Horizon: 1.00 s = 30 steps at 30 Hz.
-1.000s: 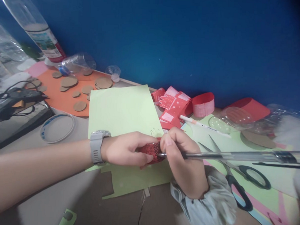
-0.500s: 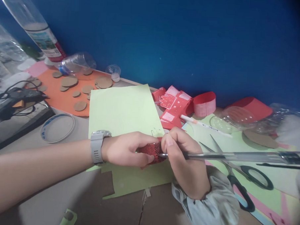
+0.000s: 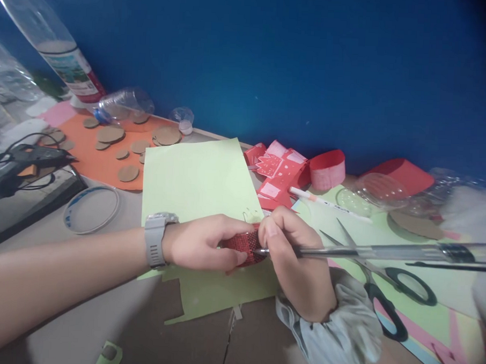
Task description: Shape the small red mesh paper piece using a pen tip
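Note:
My left hand point(image 3: 208, 242), with a grey watch on its wrist, grips a small curved red paper piece point(image 3: 239, 242) covered in black crosshatching. Thumb and fingers pinch it from the left, hiding part of its shape. In my right hand point(image 3: 290, 254) is a clear-barrelled pen point(image 3: 369, 251), pointing left, its tip at the crosshatched surface. Both hands are close together over the lower right of a light green sheet point(image 3: 195, 180). Small pen marks show on the sheet just above the red piece. Under my wrists lies more cut green paper point(image 3: 217, 299).
Scissors point(image 3: 368, 268) lie partly open at right, near a white marker point(image 3: 330, 203). Red paper cutouts point(image 3: 281, 173) and a red paper ring point(image 3: 327, 170) sit against the blue wall point(image 3: 272, 60). Cardboard discs point(image 3: 110, 134), a tape ring point(image 3: 92, 210) and bottles point(image 3: 73, 70) are at left.
Both hands keep nearly the same hold, with the pen tip still at the red piece. The whole view has shifted slightly.

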Each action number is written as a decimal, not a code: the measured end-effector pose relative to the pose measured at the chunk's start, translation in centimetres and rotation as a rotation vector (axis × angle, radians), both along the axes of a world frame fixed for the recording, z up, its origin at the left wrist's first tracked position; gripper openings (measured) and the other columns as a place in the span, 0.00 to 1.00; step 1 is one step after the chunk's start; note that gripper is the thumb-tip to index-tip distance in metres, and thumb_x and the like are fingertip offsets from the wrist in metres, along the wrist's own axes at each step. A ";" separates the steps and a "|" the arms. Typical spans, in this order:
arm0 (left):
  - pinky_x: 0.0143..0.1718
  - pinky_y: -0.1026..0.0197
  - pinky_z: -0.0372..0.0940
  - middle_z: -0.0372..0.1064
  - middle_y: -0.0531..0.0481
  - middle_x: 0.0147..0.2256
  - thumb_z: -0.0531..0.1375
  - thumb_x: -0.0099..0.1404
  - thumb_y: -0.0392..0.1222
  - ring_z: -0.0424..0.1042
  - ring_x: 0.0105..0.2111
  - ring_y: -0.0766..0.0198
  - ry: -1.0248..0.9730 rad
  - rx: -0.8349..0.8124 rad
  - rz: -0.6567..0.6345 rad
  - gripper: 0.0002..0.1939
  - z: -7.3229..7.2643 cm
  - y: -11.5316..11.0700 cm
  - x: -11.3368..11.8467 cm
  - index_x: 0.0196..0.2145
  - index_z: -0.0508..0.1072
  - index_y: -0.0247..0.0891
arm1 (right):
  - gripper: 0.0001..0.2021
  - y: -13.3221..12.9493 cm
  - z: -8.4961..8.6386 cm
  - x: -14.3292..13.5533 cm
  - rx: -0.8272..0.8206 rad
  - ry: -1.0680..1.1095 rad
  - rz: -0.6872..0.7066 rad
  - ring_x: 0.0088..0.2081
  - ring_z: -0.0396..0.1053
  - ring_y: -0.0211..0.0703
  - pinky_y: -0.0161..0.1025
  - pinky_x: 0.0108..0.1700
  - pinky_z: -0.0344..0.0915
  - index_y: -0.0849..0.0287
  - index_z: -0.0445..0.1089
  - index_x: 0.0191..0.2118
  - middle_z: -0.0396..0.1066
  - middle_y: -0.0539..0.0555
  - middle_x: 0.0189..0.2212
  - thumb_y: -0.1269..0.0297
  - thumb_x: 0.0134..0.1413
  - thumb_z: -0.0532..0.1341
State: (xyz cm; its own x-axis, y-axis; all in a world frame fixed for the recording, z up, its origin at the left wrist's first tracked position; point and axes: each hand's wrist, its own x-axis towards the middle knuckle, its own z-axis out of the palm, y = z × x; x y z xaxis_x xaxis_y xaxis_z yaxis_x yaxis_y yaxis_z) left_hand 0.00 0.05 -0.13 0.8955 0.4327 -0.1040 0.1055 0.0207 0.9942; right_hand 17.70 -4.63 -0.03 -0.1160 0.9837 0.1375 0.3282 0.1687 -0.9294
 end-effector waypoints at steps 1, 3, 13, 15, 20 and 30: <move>0.26 0.67 0.61 0.64 0.54 0.25 0.54 0.61 0.31 0.65 0.24 0.68 0.000 0.005 -0.001 0.03 0.0 0.0 0.0 0.30 0.63 0.35 | 0.13 0.0 0.0 0.0 -0.003 0.001 0.003 0.22 0.52 0.33 0.32 0.24 0.51 0.56 0.53 0.23 0.52 0.44 0.18 0.71 0.58 0.51; 0.26 0.68 0.61 0.64 0.54 0.25 0.54 0.61 0.31 0.65 0.24 0.68 0.003 0.010 -0.004 0.03 0.0 0.0 0.0 0.30 0.63 0.35 | 0.13 0.0 0.0 0.0 -0.005 0.000 0.014 0.22 0.53 0.33 0.33 0.24 0.52 0.56 0.54 0.23 0.52 0.44 0.18 0.72 0.57 0.51; 0.27 0.67 0.62 0.65 0.52 0.26 0.55 0.63 0.33 0.65 0.24 0.67 -0.019 0.010 -0.009 0.01 -0.1 -0.1 0.0 0.32 0.64 0.34 | 0.12 0.1 0.0 0.1 0.027 0.030 0.041 0.22 0.52 0.33 0.33 0.24 0.51 0.56 0.53 0.23 0.51 0.44 0.19 0.74 0.57 0.50; 0.28 0.67 0.62 0.65 0.52 0.26 0.55 0.63 0.34 0.66 0.24 0.67 -0.029 0.011 -0.008 0.01 -0.1 -0.1 0.0 0.33 0.64 0.34 | 0.13 0.1 -0.1 0.1 0.029 0.039 0.034 0.22 0.52 0.33 0.33 0.24 0.51 0.56 0.53 0.23 0.51 0.44 0.19 0.73 0.58 0.50; 0.28 0.67 0.62 0.65 0.52 0.26 0.55 0.63 0.33 0.66 0.25 0.67 -0.015 0.024 -0.011 0.01 0.0 0.0 -0.1 0.33 0.64 0.34 | 0.13 0.1 -0.2 0.1 0.019 0.039 0.037 0.23 0.52 0.34 0.33 0.25 0.51 0.56 0.53 0.23 0.52 0.44 0.19 0.72 0.59 0.50; 0.28 0.66 0.62 0.65 0.52 0.26 0.55 0.64 0.34 0.65 0.25 0.67 -0.020 0.016 -0.013 0.02 -0.2 -0.1 -0.1 0.33 0.64 0.34 | 0.12 0.0 0.0 0.0 -0.003 0.039 0.036 0.23 0.53 0.35 0.34 0.25 0.51 0.56 0.54 0.23 0.52 0.45 0.19 0.72 0.58 0.51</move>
